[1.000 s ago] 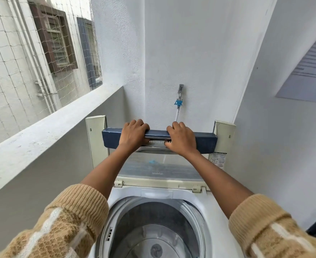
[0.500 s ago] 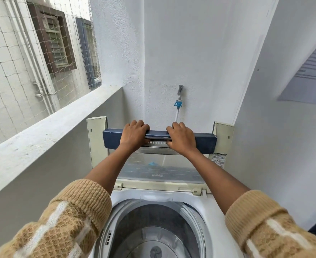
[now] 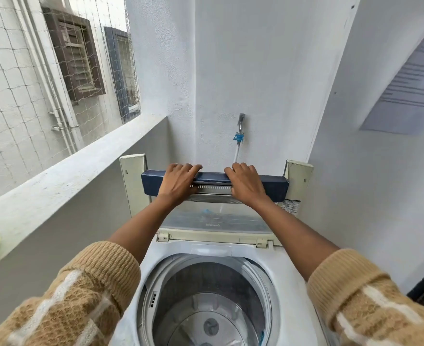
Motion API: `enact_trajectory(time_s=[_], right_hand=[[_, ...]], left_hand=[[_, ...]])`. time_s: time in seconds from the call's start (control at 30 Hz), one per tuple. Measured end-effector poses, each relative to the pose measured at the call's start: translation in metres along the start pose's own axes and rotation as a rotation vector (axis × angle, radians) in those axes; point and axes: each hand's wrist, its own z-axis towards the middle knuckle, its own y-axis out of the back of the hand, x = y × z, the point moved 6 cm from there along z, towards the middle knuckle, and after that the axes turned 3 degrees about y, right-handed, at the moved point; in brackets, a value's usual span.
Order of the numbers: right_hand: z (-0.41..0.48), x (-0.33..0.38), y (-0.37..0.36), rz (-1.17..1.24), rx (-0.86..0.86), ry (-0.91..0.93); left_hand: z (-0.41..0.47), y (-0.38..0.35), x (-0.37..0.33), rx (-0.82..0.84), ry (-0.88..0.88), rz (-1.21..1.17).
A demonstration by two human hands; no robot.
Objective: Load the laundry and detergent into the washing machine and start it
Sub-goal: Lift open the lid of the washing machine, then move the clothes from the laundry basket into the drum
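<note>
The left hand [image 3: 178,182] and right hand [image 3: 245,183] are gripping the raised lid's blue handle bar [image 3: 273,184] at twelve o'clock; the drum [image 3: 206,308] is lying open at six o'clock.

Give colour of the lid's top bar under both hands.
Dark navy blue; the bar shows best in the head view.

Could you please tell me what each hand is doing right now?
Left hand: grips the raised lid by its blue edge.
Right hand: grips the same edge.
</note>
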Motion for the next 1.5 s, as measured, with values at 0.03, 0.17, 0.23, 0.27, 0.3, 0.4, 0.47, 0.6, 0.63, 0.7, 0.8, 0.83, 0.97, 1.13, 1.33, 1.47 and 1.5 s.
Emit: enact_trajectory(time_s=[0.03,0.17,0.23,0.27,0.3,0.4,0.47,0.6,0.63,0.7,0.8,0.83,0.97,1.13,1.33,1.47,1.5], right_hand=[[-0.002,-0.001,0.000,0.007,-0.001,-0.015],[-0.012,-0.008,0.001,-0.017,0.011,-0.042],[-0.017,-0.008,0.004,-0.033,0.001,-0.050],[-0.019,-0.007,0.005,-0.049,-0.013,-0.047],[-0.022,-0.006,0.006,-0.073,-0.033,-0.034],[-0.033,0.006,0.006,-0.157,-0.078,0.034],[-0.044,0.016,0.009,-0.190,-0.112,0.072],[-0.077,0.030,0.011,-0.172,-0.185,0.065],[-0.088,0.032,0.005,-0.146,-0.186,0.053],[-0.115,0.034,-0.017,-0.071,-0.138,0.010],[-0.161,0.037,-0.061,0.070,0.048,-0.086],[-0.176,0.041,-0.076,0.114,0.126,-0.120],[-0.228,0.053,-0.112,0.285,0.333,-0.221],[-0.265,0.026,-0.108,0.497,0.269,-0.352],[-0.338,-0.082,-0.120,0.645,0.083,-0.618],[-0.403,-0.157,-0.164,0.664,0.234,-0.683],[-0.421,-0.177,-0.180,0.684,0.301,-0.719]], left_hand=[[-0.006,0.001,0.001,-0.036,0.001,-0.006],[-0.020,0.006,0.006,-0.103,0.054,-0.025],[-0.026,0.006,0.007,-0.094,0.067,-0.026],[-0.030,0.006,0.006,-0.092,0.069,-0.031],[-0.033,0.006,0.003,-0.097,0.070,-0.038],[-0.046,0.006,-0.007,-0.114,0.106,-0.086],[-0.057,0.007,-0.015,-0.175,0.127,-0.113],[-0.092,0.007,-0.037,-0.282,0.155,-0.257],[-0.103,0.002,-0.042,-0.270,0.157,-0.311],[-0.128,-0.016,-0.051,-0.168,0.172,-0.435],[-0.166,-0.066,-0.063,0.182,0.270,-0.687],[-0.178,-0.080,-0.071,0.295,0.285,-0.711],[-0.201,-0.105,-0.108,0.498,0.269,-0.792],[-0.197,-0.112,-0.162,0.602,0.235,-0.880],[-0.175,-0.106,-0.274,0.597,0.301,-0.992],[-0.144,-0.113,-0.396,0.670,0.188,-0.844],[-0.136,-0.121,-0.429,0.732,0.156,-0.807]])
